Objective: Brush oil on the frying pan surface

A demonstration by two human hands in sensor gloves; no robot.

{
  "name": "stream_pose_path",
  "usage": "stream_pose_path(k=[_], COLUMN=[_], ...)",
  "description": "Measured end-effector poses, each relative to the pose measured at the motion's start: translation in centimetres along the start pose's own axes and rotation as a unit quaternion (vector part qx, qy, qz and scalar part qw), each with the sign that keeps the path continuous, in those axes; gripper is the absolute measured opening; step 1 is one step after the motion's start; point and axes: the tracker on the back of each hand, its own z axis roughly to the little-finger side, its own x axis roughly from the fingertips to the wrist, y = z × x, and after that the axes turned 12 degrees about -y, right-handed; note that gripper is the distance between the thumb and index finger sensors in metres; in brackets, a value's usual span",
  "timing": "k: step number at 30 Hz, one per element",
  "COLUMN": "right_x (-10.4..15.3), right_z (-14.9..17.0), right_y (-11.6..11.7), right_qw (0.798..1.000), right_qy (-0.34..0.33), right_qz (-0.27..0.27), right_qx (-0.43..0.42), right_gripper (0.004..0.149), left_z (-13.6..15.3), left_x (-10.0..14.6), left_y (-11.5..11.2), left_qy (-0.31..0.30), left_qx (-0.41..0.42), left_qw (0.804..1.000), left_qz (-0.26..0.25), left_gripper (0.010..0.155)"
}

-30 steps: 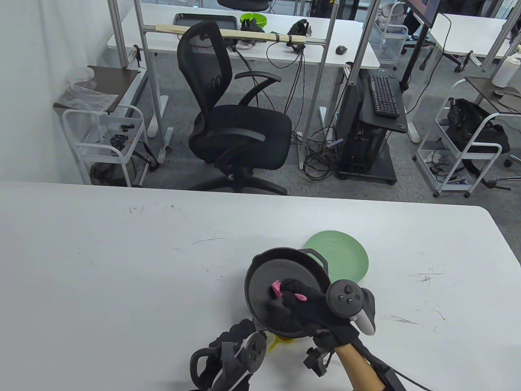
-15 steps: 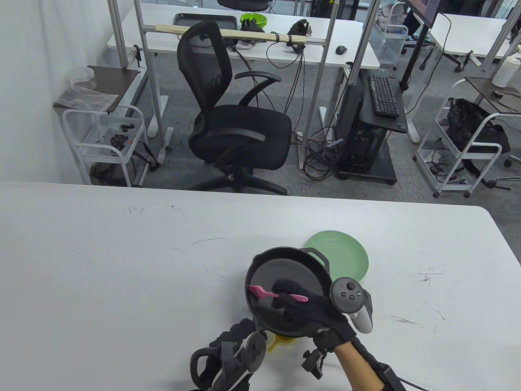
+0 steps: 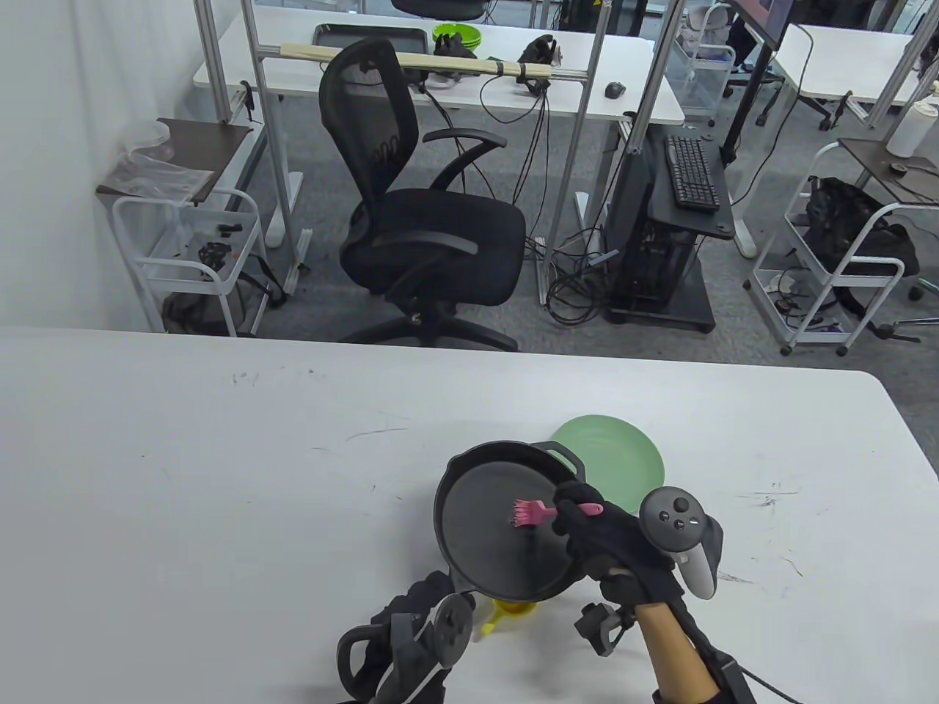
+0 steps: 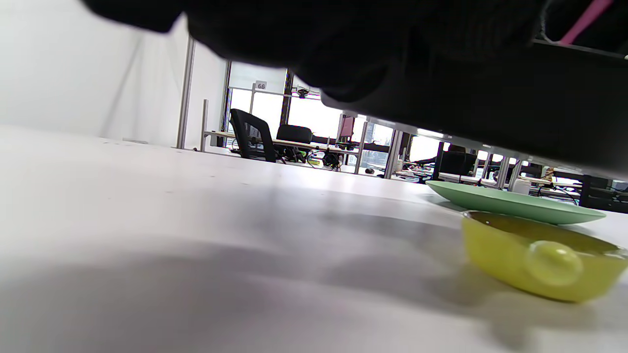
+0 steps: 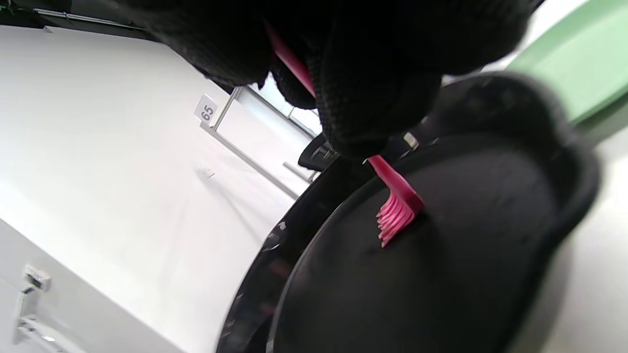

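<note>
Fingers (image 3: 579, 513) swept pink brush (image 3: 530, 512) right — pan (image 3: 477, 543) tilted.

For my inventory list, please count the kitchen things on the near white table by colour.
Black: 1, round black cast-iron frying pan
Pink: 1, pink silicone brush
Green: 1, pale green round plate
Yellow: 1, small yellow bowl
Total: 4

A small white tag (image 4: 260, 85) reading "66" is showing in the left wrist view, sitting high on a metal frame post in the background. In the right wrist view, a similar white tag (image 5: 208, 111) reading "65" is sitting on a frame post. Nothing else is reading legibly.
</note>
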Motion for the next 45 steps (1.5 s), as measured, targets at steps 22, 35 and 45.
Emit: stream_pose_path(k=[22, 35, 45], right_x=[1.8, 1.1, 0.6], right_z=[1.0, 1.9, 2.9], right_y=[-3.1, -0.9, 2.6], right_qw=[0.986, 0.989, 0.995], right_qy=[-0.074, -0.076, -0.045], right_qz=[0.115, 0.0, -0.069], right_qx=[-0.1, -0.123, -0.056], right_gripper=[0.04, 0.04, 0.04], left_z=[3.1, 4.9, 4.7], left_x=[-0.4, -0.6, -0.5], left_y=[0.3, 0.1, 0.2], left_qy=[0.061, 0.096, 0.092], left_qx=[-0.005, -0.01, -0.01], left_qw=[0.998, 0.995, 0.996], left_qz=[-0.006, 0.0, 0.0], left_gripper=[0.061, 0.061, 0.061])
